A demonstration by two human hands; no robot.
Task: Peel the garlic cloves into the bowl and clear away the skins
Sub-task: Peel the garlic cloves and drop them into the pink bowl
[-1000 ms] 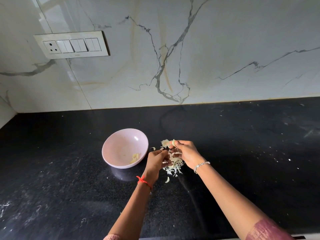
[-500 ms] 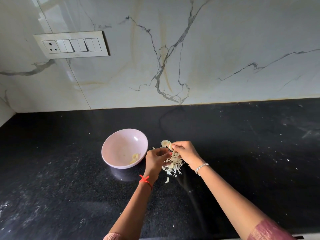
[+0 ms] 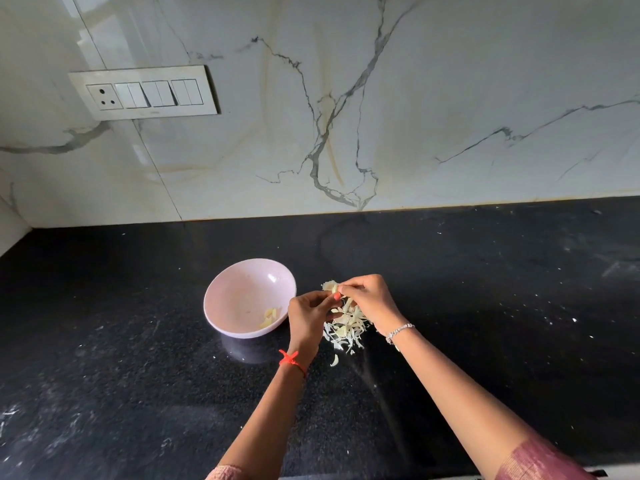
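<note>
Left hand: the left hand (image 3: pixel 309 315) reaches in from six o'clock, back of the hand up and fingers curled inward. Its thumb tip (the nail is orange) presses on the garlic clove (image 3: pixel 334 289). A red thread (image 3: pixel 290 359) is tied at the wrist.
Right hand: the right hand (image 3: pixel 369 299) comes in from five o'clock with the wrist bent and a bracelet (image 3: pixel 400 331) on it. Its fingertips are closed together on the same clove.
Garlic clove: held between the two hands above the countertop (image 3: pixel 485 306), at the right fingertips and at one o'clock from the left hand. It is pale, with loose skin at its far end.
Skins: a heap of skins (image 3: pixel 346 330) lies on the countertop at six o'clock from the clove, under and between the hands. One stray skin (image 3: pixel 334 360) sits just nearer.
Bowl: the pink bowl (image 3: pixel 239 289) stands at nine o'clock from the hands, just beside the left hand. Peeled cloves (image 3: pixel 269 316) lie at its four o'clock side.
Behind: a marble wall (image 3: pixel 450 98) with a switch panel (image 3: pixel 145 93) at eleven o'clock.
</note>
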